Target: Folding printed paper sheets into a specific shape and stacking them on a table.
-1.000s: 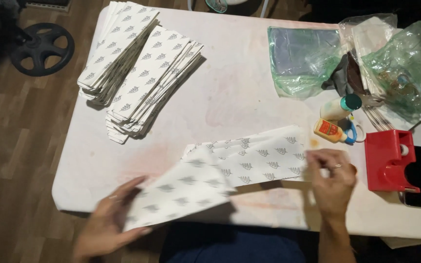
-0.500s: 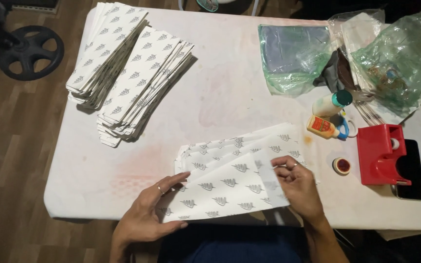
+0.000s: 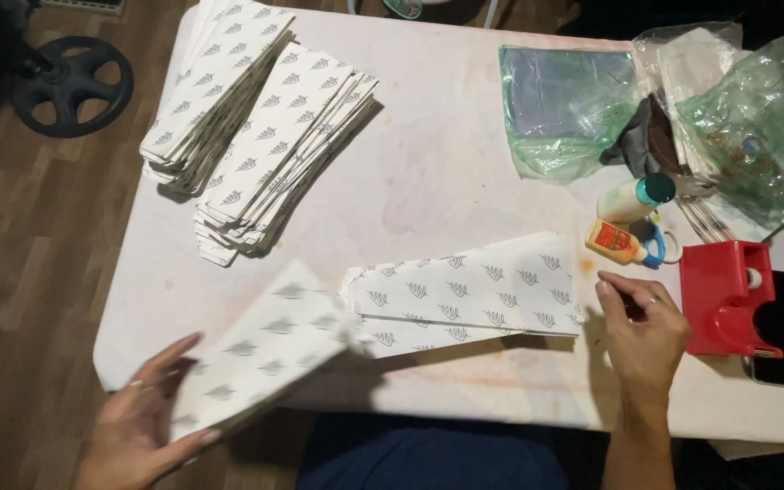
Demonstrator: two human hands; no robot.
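Observation:
My left hand [image 3: 142,417] holds a long white paper sheet [image 3: 260,349] printed with grey leaf marks, lifted off the near left edge of the table and blurred by motion. A small pile of the same printed sheets [image 3: 474,290] lies flat near the table's front. My right hand [image 3: 641,336] rests at the pile's right end with fingers loosely curled, holding nothing. Two tall stacks of printed sheets [image 3: 256,127] lie at the far left of the white table [image 3: 446,163].
A red tape dispenser [image 3: 726,299] and a black phone [image 3: 782,331] sit right of my right hand. Behind them stand a white bottle with teal cap [image 3: 632,198], an orange glue bottle [image 3: 614,240], and green plastic bags [image 3: 755,109]. A black wheel [image 3: 70,86] lies on the wooden floor.
My left hand has pulled one sheet off the pile toward the lower left. My right hand slid off the pile to its right end.

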